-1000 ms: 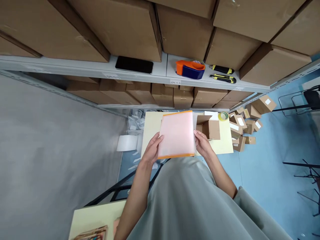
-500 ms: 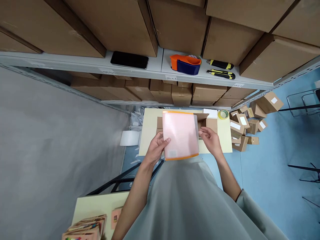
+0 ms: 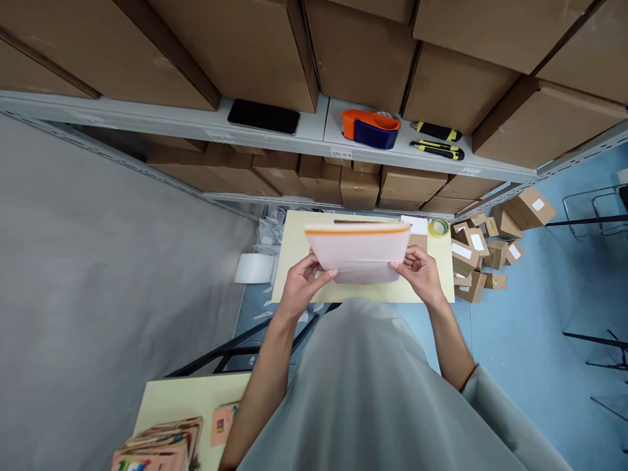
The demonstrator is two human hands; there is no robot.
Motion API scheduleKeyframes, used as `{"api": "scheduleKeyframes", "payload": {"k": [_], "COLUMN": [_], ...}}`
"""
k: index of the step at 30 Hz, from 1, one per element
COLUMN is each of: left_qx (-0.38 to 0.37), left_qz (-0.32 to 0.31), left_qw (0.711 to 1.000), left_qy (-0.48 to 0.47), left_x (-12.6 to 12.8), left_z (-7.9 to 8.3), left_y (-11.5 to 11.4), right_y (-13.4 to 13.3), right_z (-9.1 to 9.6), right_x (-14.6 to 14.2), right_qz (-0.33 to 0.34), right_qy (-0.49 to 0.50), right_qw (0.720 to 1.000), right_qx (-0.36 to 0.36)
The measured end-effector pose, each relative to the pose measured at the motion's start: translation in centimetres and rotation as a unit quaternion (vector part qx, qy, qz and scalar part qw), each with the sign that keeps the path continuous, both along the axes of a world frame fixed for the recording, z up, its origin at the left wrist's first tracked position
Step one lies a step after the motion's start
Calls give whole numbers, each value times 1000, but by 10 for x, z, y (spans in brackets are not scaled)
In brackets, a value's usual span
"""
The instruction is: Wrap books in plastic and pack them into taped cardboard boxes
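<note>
Both of my hands hold a flat pink pouch with an orange edge (image 3: 360, 252) over a pale yellow table (image 3: 294, 261). My left hand (image 3: 305, 286) grips its left lower corner and my right hand (image 3: 420, 275) grips its right side. The pouch is tilted, with the orange edge on the far side, and hides most of an open cardboard box behind it. A roll of yellow tape (image 3: 438, 227) and a white label (image 3: 413, 224) lie at the table's far right corner.
A grey shelf (image 3: 314, 140) ahead carries a black phone (image 3: 263, 116), an orange and blue tape dispenser (image 3: 370, 127) and two yellow-black utility knives (image 3: 436, 140), among big cartons. Small labelled boxes (image 3: 483, 252) litter the blue floor at right. A second table (image 3: 186, 418) with stacked booklets (image 3: 157, 448) stands near left.
The pouch has turned from upright to wide and tilted away from me. My right hand, which had let go half a second ago, grips its right side again.
</note>
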State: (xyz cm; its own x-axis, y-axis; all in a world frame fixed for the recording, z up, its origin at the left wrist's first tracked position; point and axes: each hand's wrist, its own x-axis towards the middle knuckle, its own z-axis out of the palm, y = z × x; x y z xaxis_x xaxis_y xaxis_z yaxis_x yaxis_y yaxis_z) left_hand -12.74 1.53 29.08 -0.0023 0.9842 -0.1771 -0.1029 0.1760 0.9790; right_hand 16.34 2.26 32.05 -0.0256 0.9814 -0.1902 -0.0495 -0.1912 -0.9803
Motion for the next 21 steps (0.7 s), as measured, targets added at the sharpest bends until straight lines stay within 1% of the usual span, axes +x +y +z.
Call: {"api": "scheduleKeyframes", "payload": {"k": [2,4,6,9,11,14,17,19,21], "left_qx": [69,113,111,72,58,52,28,-4,-36], "left_qz": [-2,13,46,71,64,34,10,1,-7], "left_qw": [997,992,990,993,995,996,997,999,999], "left_qy": [30,60,75,58,50,57,64,47,6], "left_x": [-2,-2,2,5,3,-2,-4,-2,2], "left_z": [7,16,25,32,31,23,15,12,10], "left_y": [2,3,4,4,4,3,0,-2,-3], "right_y": [-1,-1,-2,-5,-7,-11,-11,-10,-7], "right_z": [9,15,17,12,8,3,0,-3,-6], "right_x": [4,7,7,4,2,0,-5,-11,-18], "right_qz": [13,33,44,39,34,31,5,-17,-34], "right_qy": [-29,-58,-77,-74,-64,-53,-37,-12,20], "right_qw": [998,993,990,992,995,997,999,1000,999], "right_qx": [59,97,109,91,72,56,30,-2,-30]}}
